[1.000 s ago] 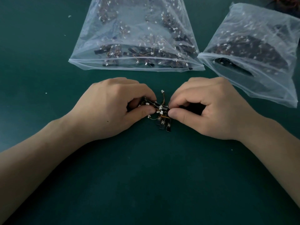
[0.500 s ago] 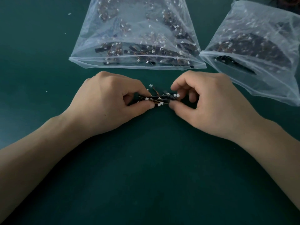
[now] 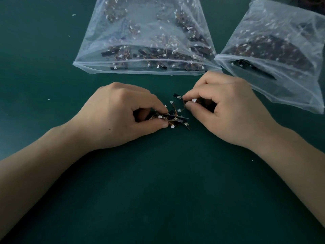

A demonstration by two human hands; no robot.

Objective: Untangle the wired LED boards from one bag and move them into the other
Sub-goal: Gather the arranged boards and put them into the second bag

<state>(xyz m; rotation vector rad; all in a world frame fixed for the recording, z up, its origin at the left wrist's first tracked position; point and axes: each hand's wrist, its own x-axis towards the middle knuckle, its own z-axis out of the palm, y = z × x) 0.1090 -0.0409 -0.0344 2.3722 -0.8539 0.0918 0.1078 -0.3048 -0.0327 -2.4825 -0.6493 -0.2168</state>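
A small tangle of black LED boards [image 3: 175, 119] with orange wires and white connectors lies on the green table between my hands. My left hand [image 3: 121, 113] pinches the left end of the tangle between thumb and fingers. My right hand [image 3: 226, 110] pinches a single black board [image 3: 177, 96] that sticks out to the left of its fingertips, its wire curving down toward the tangle. Two clear plastic bags lie beyond: a wide one [image 3: 146, 41] straight ahead and another [image 3: 281, 55] at the right, both holding many such boards.
The dark green table surface [image 3: 158, 191] spreads under my forearms. A few white specks [image 3: 73, 14] lie at the far left. The right bag's mouth sits just beyond my right hand.
My right hand has pulled up and to the right with one board, parting it from the bundle. The bundle, stretched taut between both hands before, now sags by my left hand.
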